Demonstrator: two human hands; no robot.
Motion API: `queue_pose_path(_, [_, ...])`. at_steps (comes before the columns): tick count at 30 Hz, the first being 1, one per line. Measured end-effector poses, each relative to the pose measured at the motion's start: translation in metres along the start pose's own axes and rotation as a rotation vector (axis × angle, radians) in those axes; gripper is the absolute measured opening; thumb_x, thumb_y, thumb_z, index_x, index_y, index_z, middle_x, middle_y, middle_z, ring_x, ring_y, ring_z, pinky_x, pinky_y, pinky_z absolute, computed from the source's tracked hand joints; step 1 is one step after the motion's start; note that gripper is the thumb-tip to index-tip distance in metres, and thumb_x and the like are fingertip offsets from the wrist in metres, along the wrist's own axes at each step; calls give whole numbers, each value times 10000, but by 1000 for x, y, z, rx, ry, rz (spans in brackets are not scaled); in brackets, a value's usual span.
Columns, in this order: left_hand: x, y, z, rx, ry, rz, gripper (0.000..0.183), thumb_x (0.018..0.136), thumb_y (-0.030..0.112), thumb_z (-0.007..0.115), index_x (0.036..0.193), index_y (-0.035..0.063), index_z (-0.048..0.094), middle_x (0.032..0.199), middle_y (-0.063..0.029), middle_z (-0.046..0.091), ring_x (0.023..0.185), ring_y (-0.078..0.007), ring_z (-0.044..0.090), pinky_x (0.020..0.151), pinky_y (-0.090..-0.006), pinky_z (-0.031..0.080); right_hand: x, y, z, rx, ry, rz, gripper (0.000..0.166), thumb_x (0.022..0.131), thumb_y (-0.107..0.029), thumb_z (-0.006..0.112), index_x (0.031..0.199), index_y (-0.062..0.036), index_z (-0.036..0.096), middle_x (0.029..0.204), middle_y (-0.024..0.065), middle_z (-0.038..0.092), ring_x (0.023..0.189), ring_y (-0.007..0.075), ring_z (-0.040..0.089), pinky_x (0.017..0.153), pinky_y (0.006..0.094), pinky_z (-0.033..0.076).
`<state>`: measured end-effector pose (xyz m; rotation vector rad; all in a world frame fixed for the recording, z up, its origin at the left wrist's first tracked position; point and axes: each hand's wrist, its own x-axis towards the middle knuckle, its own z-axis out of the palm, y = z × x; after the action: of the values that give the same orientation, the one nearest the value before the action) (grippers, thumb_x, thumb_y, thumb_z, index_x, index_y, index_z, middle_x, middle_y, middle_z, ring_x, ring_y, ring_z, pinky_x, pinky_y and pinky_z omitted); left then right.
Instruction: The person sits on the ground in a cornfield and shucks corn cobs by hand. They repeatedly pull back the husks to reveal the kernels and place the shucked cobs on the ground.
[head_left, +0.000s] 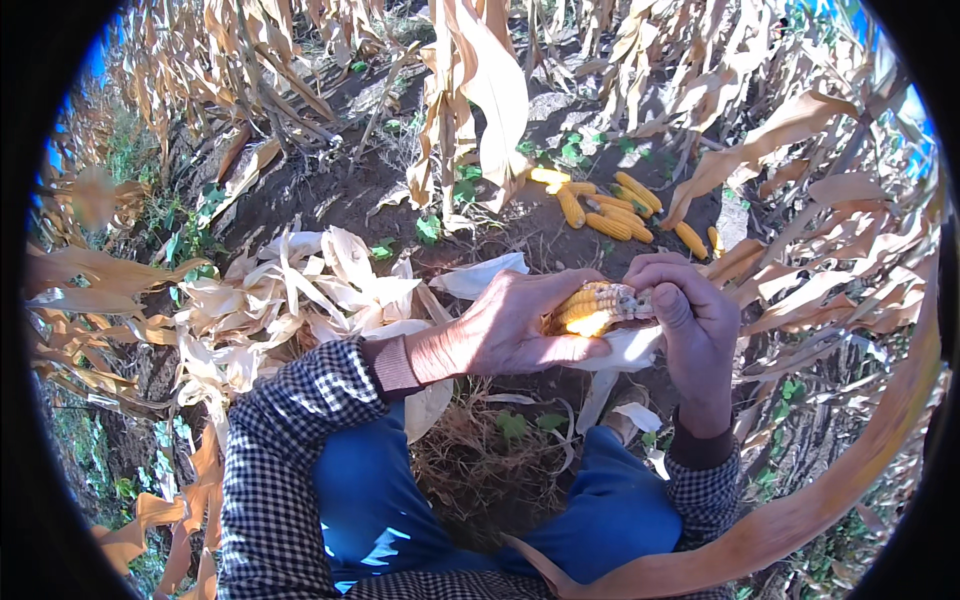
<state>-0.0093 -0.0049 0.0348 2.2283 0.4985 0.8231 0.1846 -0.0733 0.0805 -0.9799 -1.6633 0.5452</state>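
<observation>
My left hand (517, 322) is wrapped around an ear of corn (592, 306) with yellow kernels. Toward its right end the ear turns pale and patchy. My right hand (694, 322) pinches that end between thumb and fingers; what exactly lies under the fingertips is hidden. Pale husk leaves (626, 349) hang below the ear, between the two hands. On the soil beyond my hands lies a loose pile of husked yellow corn ears (619, 217).
A heap of stripped husks (300, 292) spreads to the left. Dry corn stalks (446, 135) stand ahead and on both sides. One long dry leaf (847, 480) arcs across the lower right, near my right forearm. My bent knees (367, 480) frame ground covered with dry grass (495, 450).
</observation>
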Motion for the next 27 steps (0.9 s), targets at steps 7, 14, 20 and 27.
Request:
queue_pose_path(7, [-3, 0, -3, -57, -23, -45, 593, 791, 417, 736, 1206, 44, 537, 929, -114, 666, 861, -232, 679, 740, -323, 518, -1, -2, 0, -69, -44, 2, 118, 856, -33, 627, 950, 37, 640, 944, 102, 642, 810, 120, 594, 694, 233, 481])
queue_pose_path(14, [1, -7, 1, 27, -31, -14, 582, 784, 402, 741, 1204, 54, 537, 835, -117, 653, 765, -232, 675, 667, -329, 515, -7, -12, -1, -285, -14, 3, 182, 766, 57, 626, 937, 0, 644, 881, 87, 665, 738, 146, 649, 639, 258, 515])
queue_pose_path(20, [1, -8, 1, 71, -4, 19, 592, 779, 407, 739, 1189, 28, 543, 761, -160, 653, 676, -268, 677, 591, -336, 516, -8, -11, -3, -507, -56, -160, 241, 711, 58, 647, 939, -18, 647, 896, 103, 670, 735, 216, 668, 653, 299, 539])
queue_pose_path(27, [1, -13, -4, 260, -29, 87, 588, 759, 365, 736, 1156, -26, 549, 806, -185, 652, 693, -334, 657, 592, -379, 512, -9, -11, -1, -753, -159, -243, 226, 689, 0, 661, 911, -17, 624, 887, 102, 657, 756, 253, 661, 621, 337, 535])
